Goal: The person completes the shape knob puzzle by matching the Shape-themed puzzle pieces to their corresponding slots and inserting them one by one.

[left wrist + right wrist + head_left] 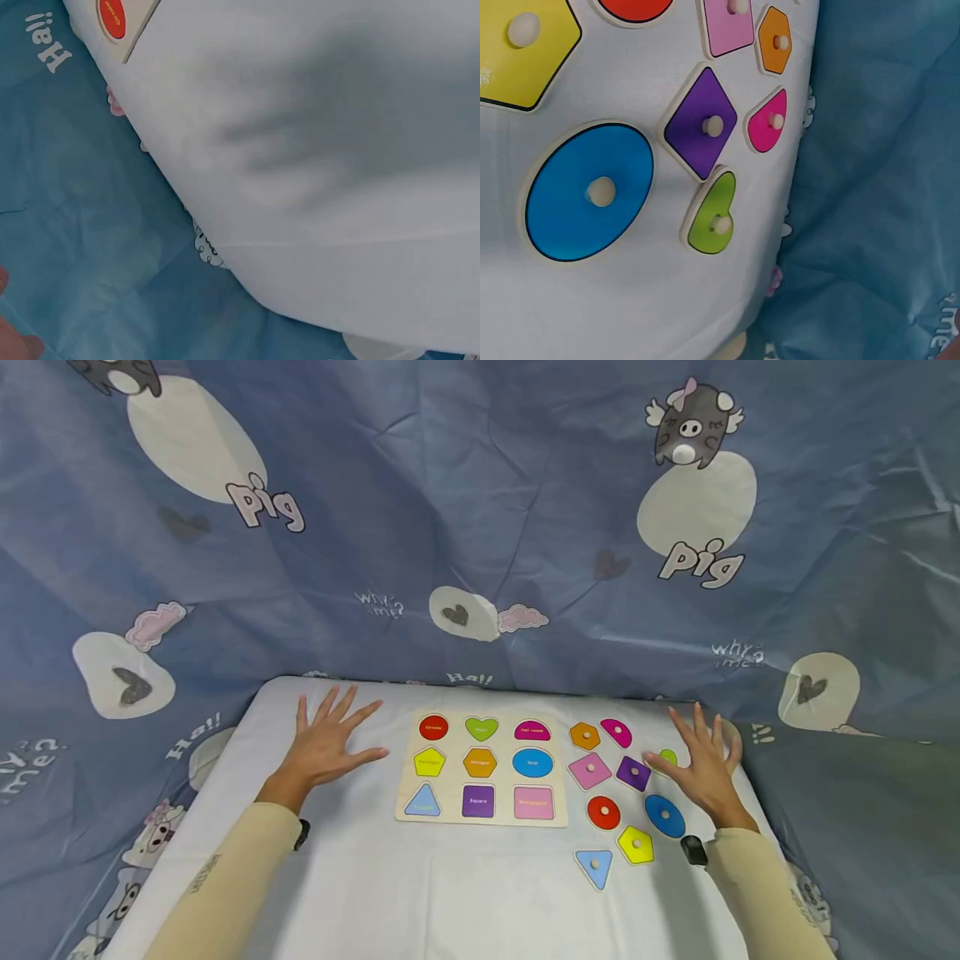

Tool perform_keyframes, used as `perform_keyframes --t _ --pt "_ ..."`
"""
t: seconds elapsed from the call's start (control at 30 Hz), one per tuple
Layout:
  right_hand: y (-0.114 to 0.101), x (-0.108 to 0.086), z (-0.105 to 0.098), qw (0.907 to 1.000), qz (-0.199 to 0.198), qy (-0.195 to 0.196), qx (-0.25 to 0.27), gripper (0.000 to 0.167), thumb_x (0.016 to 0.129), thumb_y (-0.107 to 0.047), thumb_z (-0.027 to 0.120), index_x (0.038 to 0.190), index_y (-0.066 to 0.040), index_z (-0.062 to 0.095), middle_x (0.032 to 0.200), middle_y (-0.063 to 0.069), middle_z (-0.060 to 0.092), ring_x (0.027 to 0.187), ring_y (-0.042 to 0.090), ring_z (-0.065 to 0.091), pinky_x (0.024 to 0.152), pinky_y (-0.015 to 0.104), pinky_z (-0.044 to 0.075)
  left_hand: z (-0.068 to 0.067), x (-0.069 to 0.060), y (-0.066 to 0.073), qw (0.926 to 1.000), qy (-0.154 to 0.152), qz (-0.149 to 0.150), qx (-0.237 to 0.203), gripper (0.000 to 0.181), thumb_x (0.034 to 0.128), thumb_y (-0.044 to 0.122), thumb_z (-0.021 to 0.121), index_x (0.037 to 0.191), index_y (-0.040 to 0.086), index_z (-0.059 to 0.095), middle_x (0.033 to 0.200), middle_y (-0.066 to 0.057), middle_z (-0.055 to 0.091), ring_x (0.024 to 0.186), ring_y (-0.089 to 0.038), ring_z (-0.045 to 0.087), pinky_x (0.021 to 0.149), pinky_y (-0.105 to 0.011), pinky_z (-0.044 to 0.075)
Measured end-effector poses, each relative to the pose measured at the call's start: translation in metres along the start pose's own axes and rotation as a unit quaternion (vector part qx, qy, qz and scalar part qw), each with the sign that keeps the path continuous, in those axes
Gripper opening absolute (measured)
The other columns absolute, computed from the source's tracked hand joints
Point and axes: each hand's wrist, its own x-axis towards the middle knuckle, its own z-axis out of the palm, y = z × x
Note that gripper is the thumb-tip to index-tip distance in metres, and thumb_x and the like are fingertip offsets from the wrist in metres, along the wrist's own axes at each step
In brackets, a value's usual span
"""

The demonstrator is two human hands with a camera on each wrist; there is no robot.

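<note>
My left hand [321,747] hovers with spread fingers over the white table, left of a wooden shape board [480,817]. Over the loose pieces on the right, my right hand [705,768] is also spread and holds nothing. Nearest to it are a green heart piece [714,214], partly hidden by the thumb in the head view, a blue oval piece [570,210] and a purple square piece [697,139]. Each has a pale knob. Only fingertips [15,345] of the left hand show in the left wrist view.
More knobbed pieces lie right of the board: orange hexagon [583,743], magenta half round [621,739], pink rectangle [581,777], red circle [596,820], yellow pentagon [633,856] and light blue triangle [588,857]. A blue-grey printed cloth [480,527] rises behind the white tabletop [375,877].
</note>
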Motion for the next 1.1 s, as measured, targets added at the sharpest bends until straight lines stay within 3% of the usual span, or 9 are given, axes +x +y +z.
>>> perform_keyframes --t 0.2,0.47,0.73,1.0,1.1 --pt "0.009 -0.002 0.006 0.9991 -0.002 0.020 0.036 0.090 0.084 -0.047 0.068 0.154 -0.015 0.023 0.160 0.022 0.004 0.143 0.048 -0.011 0.105 0.069 -0.016 0.008 0.006 0.002 0.9999 -0.002 0.002 -0.013 0.088 0.0788 0.068 0.060 0.150 0.023 0.034 0.159 -0.019 0.017 0.145 -0.043 0.008 0.110 -0.066 -0.009" --pt "0.017 -0.004 0.017 0.9952 0.015 0.022 0.094 0.088 0.083 -0.035 0.071 0.154 -0.015 0.024 0.160 0.020 0.006 0.144 0.046 -0.004 0.105 0.072 -0.008 0.031 0.007 0.000 0.9980 -0.002 0.008 -0.063 0.083 0.0780 0.061 0.066 0.147 0.023 0.042 0.158 -0.019 0.019 0.144 -0.044 0.009 0.112 -0.064 -0.007" --pt "0.021 -0.007 0.026 0.9893 0.053 0.001 0.136 0.086 0.085 -0.040 0.070 0.154 -0.018 0.024 0.161 0.017 0.008 0.144 0.048 0.003 0.104 0.075 -0.004 0.054 0.007 0.001 0.9916 -0.006 0.006 -0.129 0.090 0.0740 0.058 0.073 0.148 0.020 0.039 0.158 -0.019 0.020 0.144 -0.045 0.011 0.111 -0.064 -0.004" --pt "0.018 -0.013 0.045 0.9734 0.128 -0.042 0.186 0.086 0.086 -0.039 0.072 0.154 -0.022 0.023 0.162 0.012 0.009 0.146 0.042 0.007 0.105 0.074 0.012 0.073 0.003 0.001 0.9847 -0.035 -0.047 -0.164 0.094 0.0750 0.054 0.075 0.151 0.021 0.032 0.158 -0.020 0.016 0.143 -0.045 0.009 0.106 -0.072 -0.003" --pt "0.019 -0.018 0.053 0.9696 0.143 -0.043 0.194 0.084 0.085 -0.040 0.072 0.153 -0.020 0.027 0.161 0.014 0.015 0.146 0.041 0.010 0.107 0.072 0.013 0.079 0.004 0.001 0.9821 -0.040 -0.047 -0.178 0.094 0.0752 0.053 0.075 0.152 0.021 0.031 0.159 -0.021 0.016 0.143 -0.045 0.009 0.107 -0.072 -0.004"
